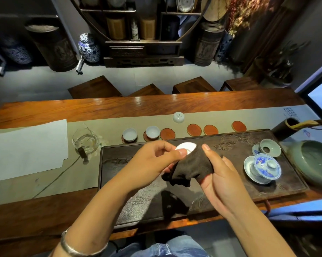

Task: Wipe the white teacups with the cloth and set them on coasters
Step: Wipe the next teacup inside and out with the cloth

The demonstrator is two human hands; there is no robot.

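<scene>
Between your hands, your left hand [156, 160] is gripping a white teacup [186, 147] while your right hand [219, 171] is pinching the dark cloth [191, 167] against it.

White teacup [186, 147] held above dark tray, partly wrapped in dark brown cloth [190, 167]. Two upright teacups [130, 134] [152, 132] seated on coasters. One teacup [178, 117] inverted on runner. Four bare red coasters [167, 134] [194, 130] [210, 130] [239, 126] in row.

Small blue characters on the table runner [290, 111] seem too blurred to read.
</scene>
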